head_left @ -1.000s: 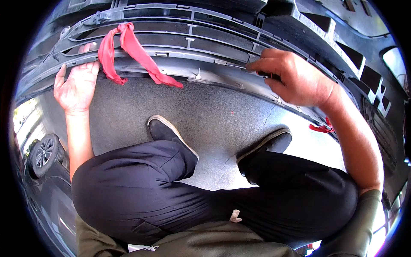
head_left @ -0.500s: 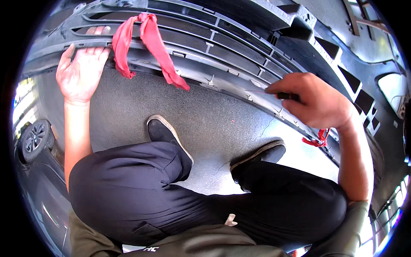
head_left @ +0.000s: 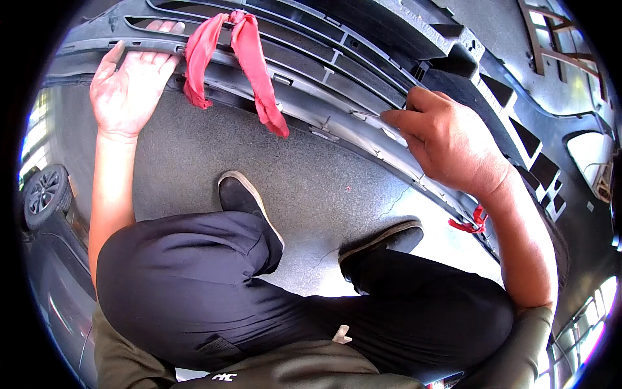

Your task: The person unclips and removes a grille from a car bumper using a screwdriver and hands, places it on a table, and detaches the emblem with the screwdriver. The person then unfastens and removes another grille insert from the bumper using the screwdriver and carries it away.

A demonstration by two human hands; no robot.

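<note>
A dark grey plastic bumper grille point(head_left: 304, 76) stretches across the upper part of the view. My left hand point(head_left: 131, 91) is wrapped round its lower bar at the left, fingers through a slot and palm facing me. My right hand point(head_left: 447, 139) is closed on a slim screwdriver point(head_left: 366, 115); the thin metal shaft points left, against or just over the grille's lower slats, and the fist hides the handle. Between the hands a red cloth strip point(head_left: 258, 78) is tied round the slats with both ends hanging. Small clips point(head_left: 324, 123) line the lower edge.
A second red cloth tie point(head_left: 472, 222) hangs farther right, near my right forearm. Black bumper parts with square openings point(head_left: 521, 139) lie beyond the grille. At the left is a dark car with its wheel point(head_left: 46, 196). My shoes point(head_left: 243, 198) rest on the grey floor point(head_left: 311, 194).
My right hand has moved left and up along the grille, carrying the screwdriver to the slats. The left hand keeps its hold as the view shifts slightly.
</note>
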